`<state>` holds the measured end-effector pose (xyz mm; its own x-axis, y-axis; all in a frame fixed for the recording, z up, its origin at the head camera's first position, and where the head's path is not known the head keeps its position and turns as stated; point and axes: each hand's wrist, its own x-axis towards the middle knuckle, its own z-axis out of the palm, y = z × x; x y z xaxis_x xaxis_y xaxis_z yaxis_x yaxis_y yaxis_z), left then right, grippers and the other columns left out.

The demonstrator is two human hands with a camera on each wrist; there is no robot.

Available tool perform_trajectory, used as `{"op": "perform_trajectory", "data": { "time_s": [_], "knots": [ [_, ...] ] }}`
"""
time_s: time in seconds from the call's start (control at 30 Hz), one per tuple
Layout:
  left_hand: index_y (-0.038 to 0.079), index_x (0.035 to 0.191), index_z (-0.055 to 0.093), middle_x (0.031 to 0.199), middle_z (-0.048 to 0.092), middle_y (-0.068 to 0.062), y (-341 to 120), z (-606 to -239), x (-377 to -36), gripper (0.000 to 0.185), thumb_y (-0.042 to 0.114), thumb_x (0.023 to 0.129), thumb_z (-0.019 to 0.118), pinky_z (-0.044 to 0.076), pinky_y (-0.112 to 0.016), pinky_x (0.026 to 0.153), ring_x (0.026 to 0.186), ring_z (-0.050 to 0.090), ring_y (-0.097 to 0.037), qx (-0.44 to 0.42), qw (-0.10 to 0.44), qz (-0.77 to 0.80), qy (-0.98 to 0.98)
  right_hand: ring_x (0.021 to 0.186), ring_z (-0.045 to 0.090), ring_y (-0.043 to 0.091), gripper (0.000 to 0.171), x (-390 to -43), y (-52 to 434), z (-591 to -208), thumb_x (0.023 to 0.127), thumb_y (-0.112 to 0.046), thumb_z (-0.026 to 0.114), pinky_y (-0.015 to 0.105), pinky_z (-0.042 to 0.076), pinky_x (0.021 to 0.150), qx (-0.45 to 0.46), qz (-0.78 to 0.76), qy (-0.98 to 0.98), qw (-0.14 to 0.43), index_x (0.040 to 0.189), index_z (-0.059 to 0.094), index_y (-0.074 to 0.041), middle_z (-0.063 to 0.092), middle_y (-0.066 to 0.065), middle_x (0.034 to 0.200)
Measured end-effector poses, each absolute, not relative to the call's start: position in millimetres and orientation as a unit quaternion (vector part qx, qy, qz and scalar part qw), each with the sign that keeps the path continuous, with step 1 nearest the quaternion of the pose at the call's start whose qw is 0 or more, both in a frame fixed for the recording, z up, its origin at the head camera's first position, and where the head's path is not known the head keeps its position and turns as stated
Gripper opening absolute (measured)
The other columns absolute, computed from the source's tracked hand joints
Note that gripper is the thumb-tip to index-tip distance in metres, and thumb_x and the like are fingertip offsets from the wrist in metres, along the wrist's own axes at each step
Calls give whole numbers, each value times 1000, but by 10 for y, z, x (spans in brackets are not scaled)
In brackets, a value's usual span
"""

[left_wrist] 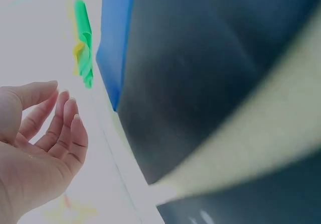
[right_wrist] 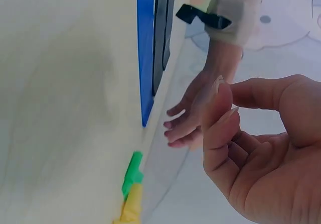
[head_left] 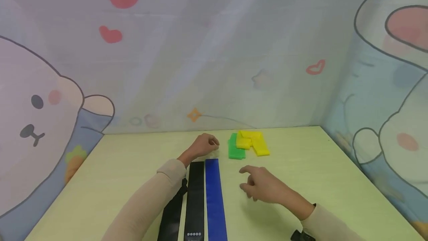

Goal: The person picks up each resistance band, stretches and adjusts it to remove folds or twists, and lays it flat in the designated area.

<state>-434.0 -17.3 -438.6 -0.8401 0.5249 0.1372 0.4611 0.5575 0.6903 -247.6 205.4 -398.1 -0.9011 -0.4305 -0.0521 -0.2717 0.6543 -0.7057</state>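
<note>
Three long flat bands lie side by side near the front of the table: a blue band [head_left: 215,196], a black band [head_left: 195,196] and a second black band [head_left: 172,215] partly under my left sleeve. My left hand [head_left: 208,145] hovers at the far ends of the blue and black bands, fingers loosely curled, holding nothing. The left wrist view shows the left hand's empty palm [left_wrist: 45,148] beside the blue band [left_wrist: 115,48]. My right hand [head_left: 257,187] floats over bare table right of the blue band, fingers relaxed and empty. A folded green band [head_left: 235,148] and a folded yellow band [head_left: 253,142] lie just beyond.
The pale yellow-green table [head_left: 334,181] is walled by cartoon-rabbit curtains at the back and on both sides. In the right wrist view, the green band [right_wrist: 133,171] and yellow band [right_wrist: 131,209] lie past the blue band's end [right_wrist: 145,58].
</note>
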Motion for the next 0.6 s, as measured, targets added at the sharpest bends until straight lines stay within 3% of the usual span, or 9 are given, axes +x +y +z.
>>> {"op": "perform_trajectory", "data": {
  "time_s": [0.4, 0.6],
  "knots": [
    [-1, 116, 70, 113, 68, -13, 75, -4379, -4423, 24, 14, 98, 63, 56, -38, 80, 104, 64, -29, 292, 51, 389, 872, 58, 63, 27, 44, -2712, 2306, -4036, 97, -10, 60, 33, 51, 58, -131, -374, 916, 62, 135, 49, 10, 67, 8, 70],
    [-2, 114, 70, 116, 66, -15, 208, -4445, -4490, 20, 5, 96, 64, 56, -39, 84, 106, 64, -30, 278, 47, 397, 873, 56, 61, 21, 43, -2834, 2401, -4093, 96, -10, 60, 33, 51, 59, -99, -377, 920, 39, 133, 52, 10, 67, 6, 70]
  ]
}}
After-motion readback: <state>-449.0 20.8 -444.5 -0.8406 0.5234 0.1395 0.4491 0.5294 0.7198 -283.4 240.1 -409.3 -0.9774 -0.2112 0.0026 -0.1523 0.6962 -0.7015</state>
